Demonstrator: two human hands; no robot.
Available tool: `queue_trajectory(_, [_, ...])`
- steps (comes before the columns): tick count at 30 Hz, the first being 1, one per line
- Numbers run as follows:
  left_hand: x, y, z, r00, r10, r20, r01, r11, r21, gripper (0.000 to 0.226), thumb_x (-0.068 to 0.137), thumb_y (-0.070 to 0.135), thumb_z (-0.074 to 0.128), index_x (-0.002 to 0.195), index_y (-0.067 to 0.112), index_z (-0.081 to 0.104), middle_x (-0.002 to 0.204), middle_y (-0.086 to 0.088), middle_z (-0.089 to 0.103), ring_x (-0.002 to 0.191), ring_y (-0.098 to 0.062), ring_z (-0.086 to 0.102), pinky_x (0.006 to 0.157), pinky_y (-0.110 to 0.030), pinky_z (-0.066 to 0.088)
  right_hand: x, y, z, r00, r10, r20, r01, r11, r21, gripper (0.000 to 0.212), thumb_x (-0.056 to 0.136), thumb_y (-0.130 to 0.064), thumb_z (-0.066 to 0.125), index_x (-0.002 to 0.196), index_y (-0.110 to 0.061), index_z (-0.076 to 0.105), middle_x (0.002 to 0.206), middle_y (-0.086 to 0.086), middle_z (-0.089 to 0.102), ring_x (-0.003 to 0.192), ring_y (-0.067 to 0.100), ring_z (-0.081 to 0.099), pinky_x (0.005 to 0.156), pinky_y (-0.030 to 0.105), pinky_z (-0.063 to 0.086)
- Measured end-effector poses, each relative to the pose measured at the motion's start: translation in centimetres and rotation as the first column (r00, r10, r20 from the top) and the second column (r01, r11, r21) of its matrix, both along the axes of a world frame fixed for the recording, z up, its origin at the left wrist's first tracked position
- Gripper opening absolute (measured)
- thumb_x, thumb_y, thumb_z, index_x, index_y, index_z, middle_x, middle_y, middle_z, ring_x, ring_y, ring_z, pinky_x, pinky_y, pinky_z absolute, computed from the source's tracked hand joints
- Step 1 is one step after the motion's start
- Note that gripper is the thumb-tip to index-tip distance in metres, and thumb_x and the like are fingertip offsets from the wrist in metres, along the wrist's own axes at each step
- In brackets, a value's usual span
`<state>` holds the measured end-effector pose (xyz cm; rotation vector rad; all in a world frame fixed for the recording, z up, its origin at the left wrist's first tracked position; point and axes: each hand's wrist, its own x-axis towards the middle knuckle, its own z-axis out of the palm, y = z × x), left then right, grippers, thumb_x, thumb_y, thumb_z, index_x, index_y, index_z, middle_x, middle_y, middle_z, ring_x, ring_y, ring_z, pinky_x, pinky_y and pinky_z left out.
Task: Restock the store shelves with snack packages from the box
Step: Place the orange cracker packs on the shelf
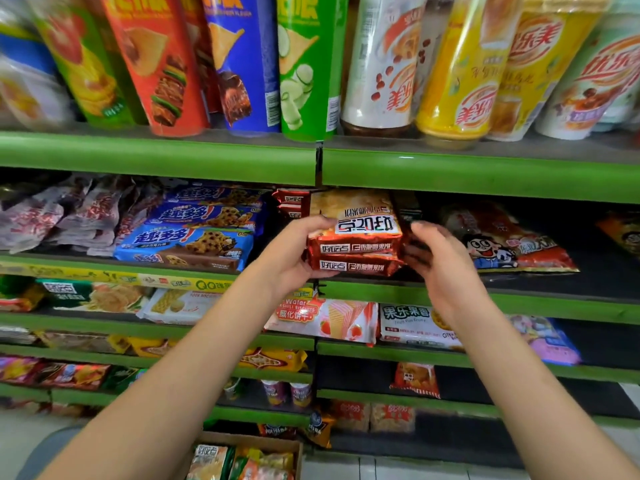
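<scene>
Head view, left hand [294, 254] fingers gripping red snack packages [355, 237], right hand [440, 265] fingers loose alongside.

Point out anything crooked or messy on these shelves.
The silvery bags at the far left of the cookie shelf lie in a crumpled, overlapping heap, unlike the neatly stacked blue cookie packs beside them. Nothing looks spilled or torn.
</scene>
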<state>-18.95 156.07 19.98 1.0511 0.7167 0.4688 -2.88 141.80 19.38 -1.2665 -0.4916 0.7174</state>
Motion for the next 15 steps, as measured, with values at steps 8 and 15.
queue_trajectory(8, [-1.8, -3.5, -2.7, 0.984, 0.093, 0.151, -0.106, 0.991, 0.082, 0.033, 0.101, 0.053, 0.046, 0.119, 0.035, 0.067, 0.112, 0.001, 0.076, 0.096, -0.017, 0.075, 0.062, -0.026, 0.058, -2.2, -0.6, -1.3, 0.972, 0.227, -0.064, -0.236, 0.943, -0.236, 0.06, 0.074, -0.037, 0.083, 0.125, -0.018, 0.055, 0.1, 0.001, 0.078, 0.091, 0.017, 0.075, 0.079, 0.035, 0.055])
queue_trajectory(15, [-3.6, -2.3, -3.6, 0.968, 0.16, 0.191, -0.176, 0.982, 0.066, 0.062, 0.075, 0.011, 0.076, 0.127, 0.038, 0.056, 0.116, -0.011, 0.074, 0.089, -0.025, 0.074, 0.068, -0.042, 0.06, -1.5, -2.8, -2.2, 0.931, 0.145, -0.335, -0.199, 0.971, -0.134, 0.068, 0.059, -0.016, 0.084, 0.12, -0.005, 0.055, 0.097, 0.015, 0.077, 0.082, 0.025, 0.075, 0.063, 0.036, 0.06])
